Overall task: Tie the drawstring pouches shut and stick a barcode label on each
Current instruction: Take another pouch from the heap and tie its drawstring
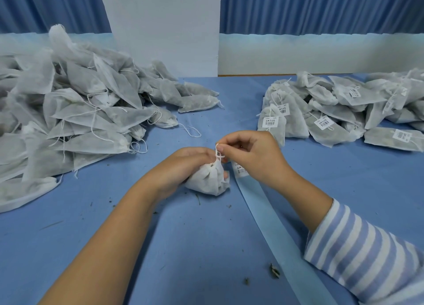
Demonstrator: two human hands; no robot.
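Head view puts the small white non-woven drawstring pouch [210,178] at the centre of the blue worktop [183,247], its bulging base touching the cloth and its gathered neck pointing up. The left hand [188,164] is wrapped round the pouch from the 9 o'clock side, fingers curled over its body. The right hand [252,157], reaching in from 3 o'clock, pinches the thin white drawstring [218,154] between thumb and forefinger just above the neck, where the cord forms a small loop.

The knot looks only part-made, so the step in hand is probably the tying. To do it well, the left hand should hold the neck bunched tight while the right draws the cord straight away from the pouch, so the loop closes against the fabric and no dried contents spill.

A white barcode label [239,168] on its pale blue backing strip [270,226] lies just beside the pouch at 3 o'clock, partly under the right hand. A heap of untied grey-white pouches [68,121] sits at 10 o'clock, a stack of labelled pouches [332,111] at 2 o'clock.
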